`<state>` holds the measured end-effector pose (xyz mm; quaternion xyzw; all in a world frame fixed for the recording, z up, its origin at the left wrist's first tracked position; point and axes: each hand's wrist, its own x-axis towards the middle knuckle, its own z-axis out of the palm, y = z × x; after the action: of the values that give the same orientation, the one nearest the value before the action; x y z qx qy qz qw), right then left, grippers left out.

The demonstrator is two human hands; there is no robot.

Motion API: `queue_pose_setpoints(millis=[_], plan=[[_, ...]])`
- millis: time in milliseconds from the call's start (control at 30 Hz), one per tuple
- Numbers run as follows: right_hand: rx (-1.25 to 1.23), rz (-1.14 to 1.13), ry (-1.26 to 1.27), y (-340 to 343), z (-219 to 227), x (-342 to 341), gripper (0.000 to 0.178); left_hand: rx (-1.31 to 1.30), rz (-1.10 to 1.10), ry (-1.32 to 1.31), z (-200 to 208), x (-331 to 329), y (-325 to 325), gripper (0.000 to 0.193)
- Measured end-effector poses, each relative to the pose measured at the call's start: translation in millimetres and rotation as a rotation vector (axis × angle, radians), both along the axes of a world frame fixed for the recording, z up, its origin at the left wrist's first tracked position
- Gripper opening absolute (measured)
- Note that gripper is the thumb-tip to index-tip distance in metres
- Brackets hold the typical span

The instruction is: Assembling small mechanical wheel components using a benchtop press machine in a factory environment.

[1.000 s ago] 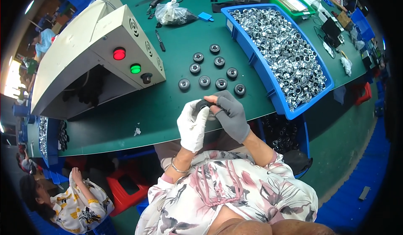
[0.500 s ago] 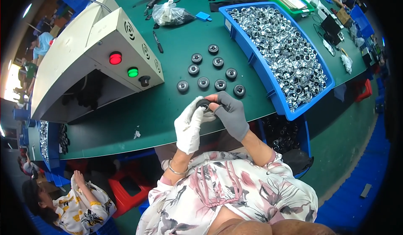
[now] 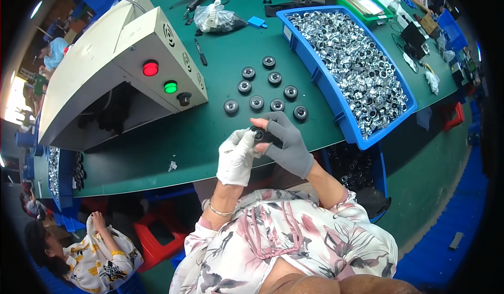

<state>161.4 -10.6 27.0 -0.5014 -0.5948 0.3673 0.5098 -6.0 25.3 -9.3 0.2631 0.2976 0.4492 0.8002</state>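
Observation:
My left hand [image 3: 235, 157], in a white glove, pinches a small black wheel [image 3: 259, 135] with a bright metal centre just above the table's near edge. My right hand [image 3: 290, 146] wears a grey glove with bare fingertips. Its thumb and forefinger curve around the wheel's right side, and the palm hides part of the wheel. Beyond the hands, several similar dark wheels [image 3: 256, 103] with silvery hubs lie in loose rows on the green table [image 3: 142, 170].
On the left stands a beige machine [image 3: 126, 47] with red and green lights. A blue bin [image 3: 315, 73] full of shiny metal parts [image 3: 357, 68] is at right. Farther back lie a pen [image 3: 200, 51] and a plastic bag [image 3: 215, 18]. Another person [image 3: 100, 252] sits lower left.
My right forefinger and thumb have spread wider around the wheel. My left fingers have shifted slightly on it. The wheels on the table keep their layout; the whole view has shifted slightly.

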Motion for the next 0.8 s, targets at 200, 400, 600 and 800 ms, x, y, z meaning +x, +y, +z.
queue_pose_setpoints(millis=[200, 400, 600, 800], plan=[[0.278, -0.067, -0.279, 2.1, -1.4, 0.8, 0.043, -0.109, -0.068, -0.025, 28.5, 7.7, -2.8, 0.028], [0.246, -0.108, -0.202, 1.7, -7.1, -2.6, 0.044, -0.155, -0.067, -0.108, 21.7, 10.6, -9.9, 0.033], [0.428, -0.124, -0.528, -3.0, 1.1, 6.1, 0.044, 0.136, 0.027, 0.124, 9.3, 8.5, -15.9, 0.025], [0.339, -0.136, -0.216, -5.7, -10.2, 0.5, 0.044, 0.181, 0.109, 0.185, 19.1, 18.6, -25.9, 0.038]])
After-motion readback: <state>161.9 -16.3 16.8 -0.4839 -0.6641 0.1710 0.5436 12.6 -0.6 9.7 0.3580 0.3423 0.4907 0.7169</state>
